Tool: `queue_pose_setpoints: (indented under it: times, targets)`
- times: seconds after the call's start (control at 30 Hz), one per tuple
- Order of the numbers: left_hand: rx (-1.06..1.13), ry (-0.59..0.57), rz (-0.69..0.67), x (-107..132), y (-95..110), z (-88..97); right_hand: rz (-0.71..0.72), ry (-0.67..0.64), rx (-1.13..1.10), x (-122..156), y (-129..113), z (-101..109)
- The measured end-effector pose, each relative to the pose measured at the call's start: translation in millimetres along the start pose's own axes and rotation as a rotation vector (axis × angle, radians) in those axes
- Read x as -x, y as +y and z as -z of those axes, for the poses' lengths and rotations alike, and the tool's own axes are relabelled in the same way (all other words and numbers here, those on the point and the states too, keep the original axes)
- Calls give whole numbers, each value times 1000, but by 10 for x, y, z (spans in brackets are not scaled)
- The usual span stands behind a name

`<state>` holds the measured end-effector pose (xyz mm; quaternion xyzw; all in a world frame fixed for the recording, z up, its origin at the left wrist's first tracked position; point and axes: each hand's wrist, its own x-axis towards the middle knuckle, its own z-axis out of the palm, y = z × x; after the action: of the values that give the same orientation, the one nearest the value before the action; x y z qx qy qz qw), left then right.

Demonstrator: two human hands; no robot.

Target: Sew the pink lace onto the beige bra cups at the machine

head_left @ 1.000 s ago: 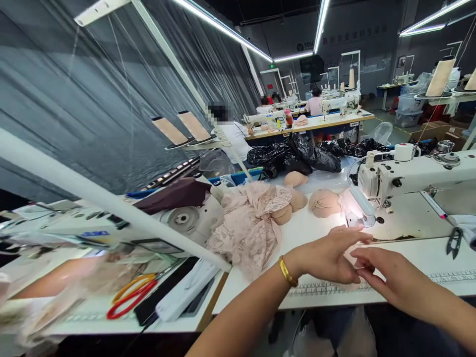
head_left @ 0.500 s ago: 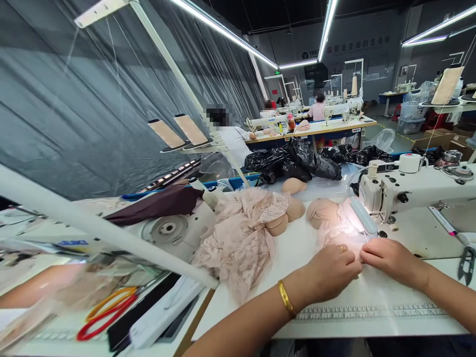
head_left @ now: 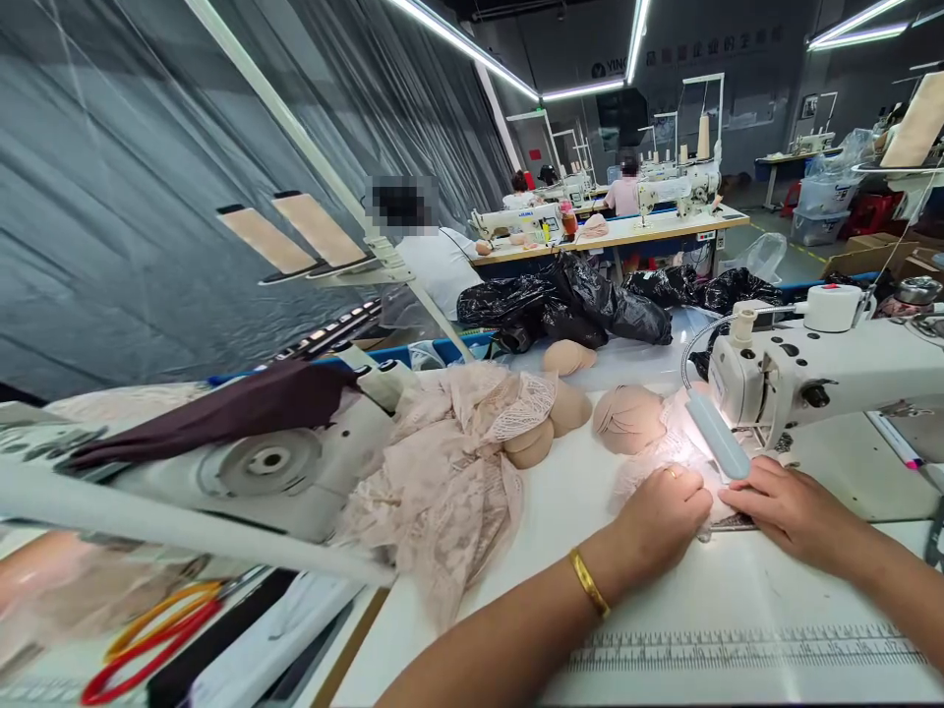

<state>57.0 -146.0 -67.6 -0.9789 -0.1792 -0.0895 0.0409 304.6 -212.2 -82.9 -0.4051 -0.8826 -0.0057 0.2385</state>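
Pale pink lace fabric lies under the sewing machine's head, lit by a small grey lamp. Curled fingers of my left hand are closed on the near edge of the lace. My right hand is beside the needle area, its thumb and fingers closed on the right part of the fabric; the lamp partly hides the fingertips. The white sewing machine stands just behind that hand. Beige moulded cups sit at the lace's far left side.
A heap of pink lace with more cups lies left of my hands. A ruler strip runs along the front. Scissors rest far left. Black plastic bags lie behind the table. A person in white sits beyond.
My hands, formerly almost touching, are slightly farther apart. The right hand has moved up towards the needle area, with its fingers more extended. The camera view has shifted to the right.
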Motion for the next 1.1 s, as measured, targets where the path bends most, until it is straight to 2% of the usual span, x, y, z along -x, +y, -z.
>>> queue_pose_setpoints:
  times: [0.27,0.6,0.83,1.1]
  targets:
    - [22,15,72,-27,43,-1,-48,2,12,-6,-1,-26]
    - [99,66,-4,-33,9,-14,-86,-11,-23,10,0,-49]
    - [104,93,-159,-132,-172,-115,-101,-3,21,-4,-17,-36]
    - [30,107,-260,-288,-384,-100,-198,-48,33,-3,-4,-56]
